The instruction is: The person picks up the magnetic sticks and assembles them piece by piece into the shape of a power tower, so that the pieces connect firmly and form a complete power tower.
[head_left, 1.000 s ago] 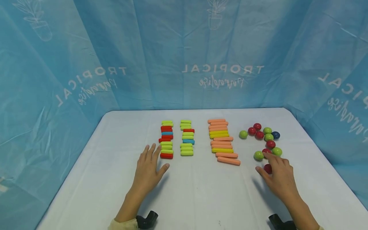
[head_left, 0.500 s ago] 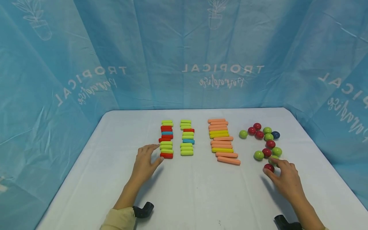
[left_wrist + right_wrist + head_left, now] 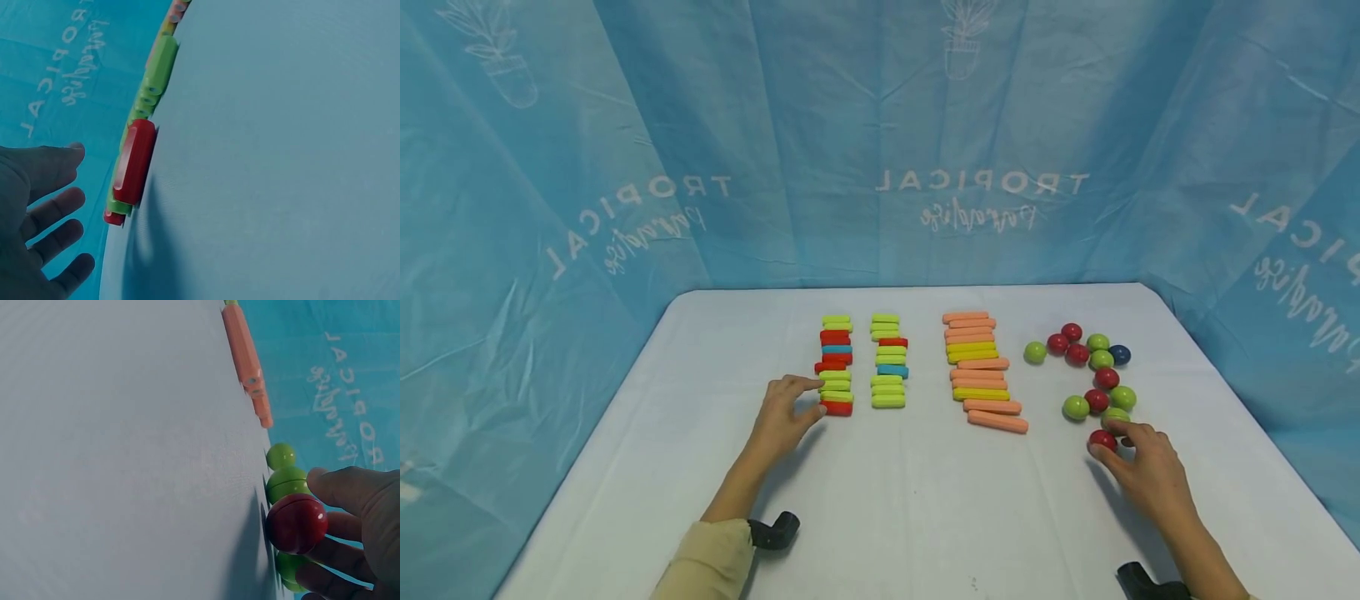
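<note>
My left hand (image 3: pixel 781 421) hovers at the left side of a column of short plastic sticks in green, red and blue. Its fingertips are beside the lowest ones, a green stick and a red stick (image 3: pixel 837 408); the left wrist view has a gap between the spread fingers (image 3: pixel 59 234) and that red stick (image 3: pixel 135 162). At the table's right, my right hand (image 3: pixel 1152 475) is bent loosely near a red ball (image 3: pixel 1102 441), thumb at its near edge. The index finger overlaps a green ball (image 3: pixel 1115 417), partly hiding it. In the right wrist view the red ball (image 3: pixel 297 523) lies before the fingers.
A second column of short sticks (image 3: pixel 887 389) lies beside the first. Longer orange sticks (image 3: pixel 992 422) and yellow sticks (image 3: pixel 980 394) form another. More balls, red, green and one dark blue (image 3: pixel 1120 355), curve behind my right hand. A blue curtain (image 3: pixel 880 125) hangs behind the white table (image 3: pixel 910 517).
My left hand has drawn back slightly left, its fingers less spread. My right hand has shifted a little right and nearer. The sticks and balls keep their places.
</note>
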A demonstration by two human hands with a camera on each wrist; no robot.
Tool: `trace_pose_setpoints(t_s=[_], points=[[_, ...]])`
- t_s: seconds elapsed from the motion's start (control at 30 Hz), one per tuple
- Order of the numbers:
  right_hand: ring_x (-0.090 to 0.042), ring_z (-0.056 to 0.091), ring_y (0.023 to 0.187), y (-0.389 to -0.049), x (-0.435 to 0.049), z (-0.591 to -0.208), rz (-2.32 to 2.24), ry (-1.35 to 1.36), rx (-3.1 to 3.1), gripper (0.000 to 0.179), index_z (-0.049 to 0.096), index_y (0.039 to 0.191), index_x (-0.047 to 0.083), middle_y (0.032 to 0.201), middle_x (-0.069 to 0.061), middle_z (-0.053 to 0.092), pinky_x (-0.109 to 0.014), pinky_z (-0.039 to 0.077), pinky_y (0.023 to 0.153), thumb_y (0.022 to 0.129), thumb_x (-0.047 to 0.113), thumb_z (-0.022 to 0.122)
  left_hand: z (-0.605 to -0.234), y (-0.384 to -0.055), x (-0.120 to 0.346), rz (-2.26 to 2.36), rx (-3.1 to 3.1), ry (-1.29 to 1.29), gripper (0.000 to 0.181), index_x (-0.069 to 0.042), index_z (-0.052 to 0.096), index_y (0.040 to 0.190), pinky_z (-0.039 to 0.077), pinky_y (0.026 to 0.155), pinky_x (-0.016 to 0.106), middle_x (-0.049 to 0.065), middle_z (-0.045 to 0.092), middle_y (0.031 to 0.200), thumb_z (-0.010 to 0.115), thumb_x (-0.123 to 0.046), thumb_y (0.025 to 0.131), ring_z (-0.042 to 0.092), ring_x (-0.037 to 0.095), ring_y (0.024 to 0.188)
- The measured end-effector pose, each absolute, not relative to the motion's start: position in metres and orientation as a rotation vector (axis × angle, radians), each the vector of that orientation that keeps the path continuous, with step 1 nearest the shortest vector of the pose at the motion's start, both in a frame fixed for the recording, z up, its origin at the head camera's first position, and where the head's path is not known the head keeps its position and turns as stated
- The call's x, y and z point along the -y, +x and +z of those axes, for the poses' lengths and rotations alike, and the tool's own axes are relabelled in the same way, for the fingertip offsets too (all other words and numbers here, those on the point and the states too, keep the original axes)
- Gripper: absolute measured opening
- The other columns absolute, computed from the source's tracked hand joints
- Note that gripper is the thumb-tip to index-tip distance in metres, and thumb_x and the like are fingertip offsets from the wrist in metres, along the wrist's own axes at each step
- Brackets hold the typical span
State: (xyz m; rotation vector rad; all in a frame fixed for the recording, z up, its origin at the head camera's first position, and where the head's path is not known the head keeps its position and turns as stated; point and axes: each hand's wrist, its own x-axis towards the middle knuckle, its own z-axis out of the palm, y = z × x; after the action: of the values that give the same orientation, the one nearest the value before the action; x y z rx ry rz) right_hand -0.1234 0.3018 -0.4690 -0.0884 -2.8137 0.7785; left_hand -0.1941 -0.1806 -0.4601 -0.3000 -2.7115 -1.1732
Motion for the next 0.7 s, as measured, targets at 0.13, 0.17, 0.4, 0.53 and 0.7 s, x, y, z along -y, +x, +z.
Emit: trace_pose_setpoints(t_s=[0.13,0.17,0.4,0.53,0.7], points=[[-0.038,0.048,0.1,-0.124,-0.303,-0.47,0.792,-0.097,2.824,0.048,0.057,0.123,-0.003,0.11,-0.024,0.056,-0.054,0.043,0.076,0.084,0.019,0.075,-0.466,-0.199,0.177,-1.143,2.713,-0.374,0.031,-0.004,0.068,0.113,0.044,0.09,0.046,0.011,0.059,0.114,0.074,-0.007,0.083,0.045,0.027,0.108],[-0.038,0.048,0.1,-0.124,-0.303,-0.471,0.794,-0.1,2.825,0.048,0.057,0.123,-0.003,0.11,-0.024,0.056,-0.055,0.043,0.077,0.084,0.019,0.075,-0.467,-0.199,0.176,-1.133,2.717,-0.39,0.03,-0.004,0.069,0.112,0.044,0.089,0.046,0.01,0.059,0.112,0.074,-0.007,0.083,0.045,0.027,0.107],[-0.04,0.047,0.102,-0.123,-0.305,-0.473,0.816,-0.127,2.841,0.049,0.057,0.125,-0.003,0.111,-0.025,0.055,-0.056,0.043,0.079,0.085,0.02,0.075,-0.472,-0.201,0.17,-1.14,2.733,-0.395,0.027,-0.005,0.07,0.107,0.042,0.088,0.044,0.008,0.059,0.107,0.076,-0.005,0.081,0.046,0.025,0.104],[-0.04,0.047,0.102,-0.122,-0.306,-0.475,0.824,-0.151,2.859,0.05,0.055,0.126,-0.003,0.111,-0.025,0.054,-0.056,0.043,0.079,0.086,0.021,0.074,-0.472,-0.201,0.169,-1.201,2.771,-0.325,0.026,-0.007,0.071,0.107,0.043,0.09,0.043,0.005,0.057,0.107,0.075,-0.006,0.082,0.044,0.024,0.106],[-0.04,0.046,0.102,-0.122,-0.308,-0.476,0.84,-0.161,2.862,0.051,0.053,0.127,-0.004,0.112,-0.025,0.053,-0.055,0.044,0.078,0.087,0.021,0.073,-0.471,-0.201,0.169,-1.268,2.791,-0.271,0.026,-0.008,0.071,0.108,0.043,0.092,0.042,0.004,0.056,0.107,0.075,-0.006,0.083,0.043,0.023,0.109]])
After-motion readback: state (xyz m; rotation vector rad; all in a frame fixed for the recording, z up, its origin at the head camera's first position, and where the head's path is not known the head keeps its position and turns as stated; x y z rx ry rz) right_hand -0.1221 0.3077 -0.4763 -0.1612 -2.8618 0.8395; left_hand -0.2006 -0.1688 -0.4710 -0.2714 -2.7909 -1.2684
